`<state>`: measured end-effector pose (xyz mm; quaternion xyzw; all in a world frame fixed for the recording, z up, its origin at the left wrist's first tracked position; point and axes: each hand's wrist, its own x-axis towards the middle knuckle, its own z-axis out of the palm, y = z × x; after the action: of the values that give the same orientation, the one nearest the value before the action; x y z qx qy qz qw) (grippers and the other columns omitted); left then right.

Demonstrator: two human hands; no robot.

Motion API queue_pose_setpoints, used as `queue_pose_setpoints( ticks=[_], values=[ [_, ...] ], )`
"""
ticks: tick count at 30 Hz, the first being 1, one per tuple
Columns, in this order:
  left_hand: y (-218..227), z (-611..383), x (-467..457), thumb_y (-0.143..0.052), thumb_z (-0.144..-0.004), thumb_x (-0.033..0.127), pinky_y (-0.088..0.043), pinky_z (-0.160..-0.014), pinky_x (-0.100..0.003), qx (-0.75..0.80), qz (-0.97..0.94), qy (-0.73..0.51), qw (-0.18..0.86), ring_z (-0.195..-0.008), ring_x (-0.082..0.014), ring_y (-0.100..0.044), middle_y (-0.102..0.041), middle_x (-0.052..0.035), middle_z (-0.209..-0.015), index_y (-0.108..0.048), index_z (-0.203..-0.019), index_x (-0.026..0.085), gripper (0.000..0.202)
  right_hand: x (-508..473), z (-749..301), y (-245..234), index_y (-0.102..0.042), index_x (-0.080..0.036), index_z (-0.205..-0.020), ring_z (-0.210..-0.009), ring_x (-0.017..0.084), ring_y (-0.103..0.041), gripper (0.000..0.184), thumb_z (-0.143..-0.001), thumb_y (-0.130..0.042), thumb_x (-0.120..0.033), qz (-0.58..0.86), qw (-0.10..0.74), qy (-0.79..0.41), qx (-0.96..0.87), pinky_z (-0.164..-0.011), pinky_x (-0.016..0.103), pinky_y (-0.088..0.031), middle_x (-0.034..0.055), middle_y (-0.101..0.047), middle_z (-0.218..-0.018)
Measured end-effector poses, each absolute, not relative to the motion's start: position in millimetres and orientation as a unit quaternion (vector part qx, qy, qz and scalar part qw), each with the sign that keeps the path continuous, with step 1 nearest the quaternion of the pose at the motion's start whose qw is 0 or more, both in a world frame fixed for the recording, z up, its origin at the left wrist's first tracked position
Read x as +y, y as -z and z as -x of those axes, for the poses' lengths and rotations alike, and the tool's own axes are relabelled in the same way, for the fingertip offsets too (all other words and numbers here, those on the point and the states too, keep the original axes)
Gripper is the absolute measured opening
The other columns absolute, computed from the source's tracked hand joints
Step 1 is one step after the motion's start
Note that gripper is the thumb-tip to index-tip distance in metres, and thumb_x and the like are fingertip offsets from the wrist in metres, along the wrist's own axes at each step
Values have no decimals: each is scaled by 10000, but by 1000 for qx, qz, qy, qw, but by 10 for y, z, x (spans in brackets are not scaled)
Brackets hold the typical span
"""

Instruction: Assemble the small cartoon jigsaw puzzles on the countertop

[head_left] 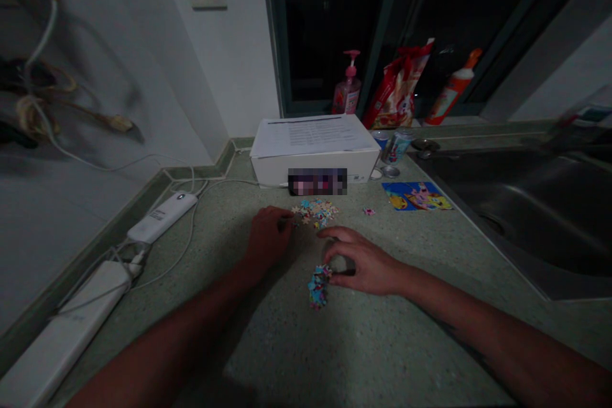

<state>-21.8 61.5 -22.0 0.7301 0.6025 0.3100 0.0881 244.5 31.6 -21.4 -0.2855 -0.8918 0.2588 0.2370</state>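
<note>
Loose jigsaw puzzle pieces (318,210) lie in a heap in the middle of the counter, many pale side up. At the heap's left edge is my left hand (270,233), its thumb and fingers closed together; whatever is between the tips is hidden. A smaller cluster of blue puzzle pieces (317,290) lies closer to me. My right hand (363,261) reaches in from the right, index finger stretched toward the heap. Its thumb and another finger pinch a pinkish puzzle piece (326,270) at the top of the blue cluster.
Behind the heap, a phone (317,182) leans on a white box (272,169). A single puzzle piece (368,211) and a cartoon picture card (415,196) lie right, beside the sink (516,204). Cans (396,145) stand behind. Power strips (71,325) and cables line the left.
</note>
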Motion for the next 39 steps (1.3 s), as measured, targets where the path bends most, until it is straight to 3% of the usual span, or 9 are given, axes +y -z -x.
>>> queue_pose_setpoints(
  ticks=[4,11,27,31,39],
  values=[
    [184,201,585,-666,-889,109,-491,-1010,-461,602,-749,-264,81,-1083,-282,-660,-753,-83,-1073,-770,-1039,206,206,301,-2445,179,-691,-252,-1089,-1393,303,-539,222,-893,-796,-256,280,242,-259,-892,-1126,549,-477,133,-580,-1449],
    [186,172,563,-709,-921,257,-446,-1067,-492,600,-764,-228,66,-1159,-307,-617,-735,-96,-1155,-766,-1082,194,183,293,-2438,171,-696,-252,-1119,-1354,286,-578,194,-934,-714,-197,294,258,-260,-883,-1116,524,-491,129,-607,-1419],
    [178,147,535,-701,-938,275,-432,-1049,-493,587,-778,-216,62,-1160,-301,-608,-729,-76,-1172,-779,-1088,248,171,317,-2389,195,-697,-246,-1069,-1308,283,-619,155,-925,-702,-189,303,274,-243,-880,-1081,520,-525,125,-643,-1377],
    [191,142,525,-707,-928,284,-429,-1062,-489,598,-769,-224,44,-1168,-309,-600,-719,-92,-1179,-748,-1137,216,224,320,-2387,211,-691,-246,-1070,-1297,277,-627,149,-933,-692,-188,302,285,-243,-877,-1076,515,-530,124,-648,-1369],
    [173,129,532,-687,-927,283,-433,-1051,-492,614,-760,-209,48,-1145,-313,-605,-721,-98,-1156,-729,-1039,200,146,333,-2394,223,-700,-243,-1057,-1294,272,-628,145,-926,-692,-182,297,290,-245,-876,-1071,496,-531,122,-653,-1361]
  ],
)
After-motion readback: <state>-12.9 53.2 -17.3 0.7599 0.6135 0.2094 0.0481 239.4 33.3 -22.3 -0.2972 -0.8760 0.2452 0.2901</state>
